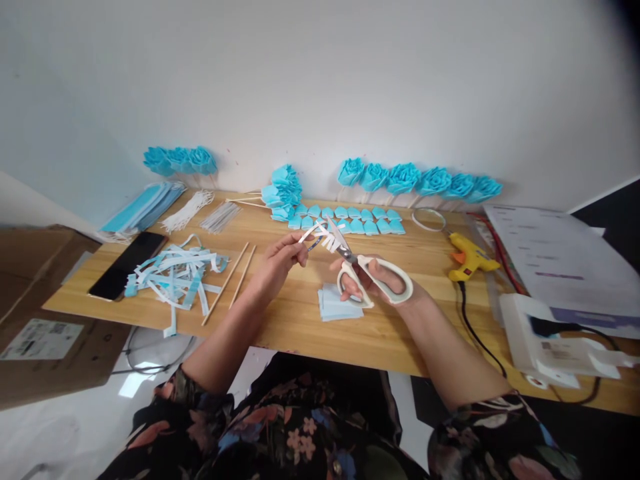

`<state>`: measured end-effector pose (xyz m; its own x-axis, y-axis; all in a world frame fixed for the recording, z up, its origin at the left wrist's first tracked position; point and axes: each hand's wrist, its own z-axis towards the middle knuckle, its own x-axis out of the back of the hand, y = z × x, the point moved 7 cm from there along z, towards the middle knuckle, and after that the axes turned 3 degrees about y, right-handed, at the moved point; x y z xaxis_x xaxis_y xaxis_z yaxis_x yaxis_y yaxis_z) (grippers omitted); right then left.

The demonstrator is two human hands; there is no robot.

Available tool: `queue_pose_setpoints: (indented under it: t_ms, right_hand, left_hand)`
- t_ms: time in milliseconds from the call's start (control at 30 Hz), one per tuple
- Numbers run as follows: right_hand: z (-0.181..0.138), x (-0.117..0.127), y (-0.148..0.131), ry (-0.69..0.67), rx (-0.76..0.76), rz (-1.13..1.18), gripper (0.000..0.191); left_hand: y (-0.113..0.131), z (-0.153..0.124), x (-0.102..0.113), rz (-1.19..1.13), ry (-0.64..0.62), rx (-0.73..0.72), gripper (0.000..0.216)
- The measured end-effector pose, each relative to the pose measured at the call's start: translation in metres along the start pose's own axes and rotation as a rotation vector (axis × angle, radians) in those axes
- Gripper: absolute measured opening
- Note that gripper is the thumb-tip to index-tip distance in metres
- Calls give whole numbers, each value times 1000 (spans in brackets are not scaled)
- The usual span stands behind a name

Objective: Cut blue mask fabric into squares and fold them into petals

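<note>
My left hand (281, 259) pinches a small white-and-blue strip (320, 237) that has been cut into a fringe, held above the wooden table (300, 320). My right hand (385, 283) has its fingers through the white handles of a pair of scissors (357, 267), whose blades point up-left and meet the strip. A small stack of pale blue squares (337, 305) lies on the table just under the scissors.
Blue fabric roses (415, 179) line the wall, with small blue petal pieces (350, 220) in front. At left lie cut strips (175, 273), two wooden sticks (233, 280), a black phone (127, 265) and face masks (145, 207). A yellow glue gun (470, 257), papers and a white device sit at right.
</note>
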<state>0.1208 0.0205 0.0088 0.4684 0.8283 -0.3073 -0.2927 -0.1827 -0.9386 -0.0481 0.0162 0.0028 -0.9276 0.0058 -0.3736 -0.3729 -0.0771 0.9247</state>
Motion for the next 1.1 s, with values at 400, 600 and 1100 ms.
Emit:
queue_pose_setpoints:
  t_ms: [400,600,1100]
  right_hand:
    - [-2,-11,12,-122,-81,-22,57]
    - [-2,-12,14,-149,-88,-4,58]
    - [-1,-11,17,-91,-128,26,64]
  left_hand:
    - [-6,5,9,-191,102,70,31]
    - [-6,3,2,-140,96,129,44]
    - [-9,-2,-9,-2,-56,51,47]
